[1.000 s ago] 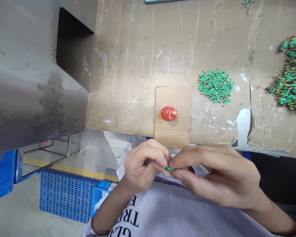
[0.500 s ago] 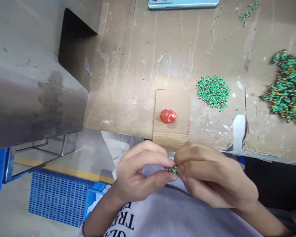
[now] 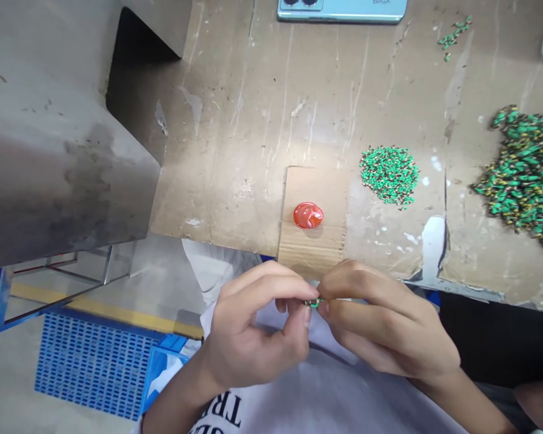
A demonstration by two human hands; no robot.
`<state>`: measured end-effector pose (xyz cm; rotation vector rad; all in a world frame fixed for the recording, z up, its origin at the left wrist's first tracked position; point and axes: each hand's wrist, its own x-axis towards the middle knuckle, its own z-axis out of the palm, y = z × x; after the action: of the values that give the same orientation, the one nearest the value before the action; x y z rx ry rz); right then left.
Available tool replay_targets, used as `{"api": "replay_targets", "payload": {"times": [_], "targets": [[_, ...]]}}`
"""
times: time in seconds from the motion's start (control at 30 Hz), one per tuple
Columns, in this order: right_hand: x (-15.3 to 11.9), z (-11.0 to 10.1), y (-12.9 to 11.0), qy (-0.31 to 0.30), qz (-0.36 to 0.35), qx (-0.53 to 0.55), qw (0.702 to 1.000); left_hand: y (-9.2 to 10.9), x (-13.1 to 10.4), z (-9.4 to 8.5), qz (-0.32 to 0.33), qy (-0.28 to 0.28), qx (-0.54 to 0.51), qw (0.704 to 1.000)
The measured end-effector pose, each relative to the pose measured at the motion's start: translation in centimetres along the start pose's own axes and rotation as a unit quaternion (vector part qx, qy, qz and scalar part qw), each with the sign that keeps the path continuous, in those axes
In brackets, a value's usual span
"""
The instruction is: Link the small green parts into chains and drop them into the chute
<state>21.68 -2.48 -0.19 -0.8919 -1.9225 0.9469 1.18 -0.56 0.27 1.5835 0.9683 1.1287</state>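
Observation:
My left hand and my right hand meet at the table's front edge, in front of my shirt. Between their fingertips is a small green piece with dark and yellowish bands, pinched from both sides. Just beyond the hands, a small red oval dish with glossy contents sits on a cardboard piece. To its right lies a round pile of small green parts. A larger heap of green and yellow parts is at the far right.
A light blue phone lies at the table's far edge. A few green parts are scattered at the upper right. A metal housing stands at the left. Below are a blue perforated crate and a blue bin on the floor.
The left thumb has drawn down and back a little, and the small green piece is turned flatter between the fingertips. The view has shifted slightly.

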Motion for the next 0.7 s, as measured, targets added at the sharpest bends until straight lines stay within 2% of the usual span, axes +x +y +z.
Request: {"api": "replay_targets", "payload": {"times": [0.23,0.47,0.7], "targets": [[0.1,0.2,0.3,0.005,-0.006,-0.001,1.000,0.5,-0.1,0.1,-0.104,-0.007,-0.094,0.990],[0.0,0.4,1.0,0.003,-0.018,0.013,1.000,1.2,-0.3,0.6,-0.107,0.010,-0.027,0.994],[-0.3,0.8,1.1,0.002,-0.014,0.026,1.000,1.3,-0.1,0.5,-0.152,0.002,-0.036,0.988]]}}
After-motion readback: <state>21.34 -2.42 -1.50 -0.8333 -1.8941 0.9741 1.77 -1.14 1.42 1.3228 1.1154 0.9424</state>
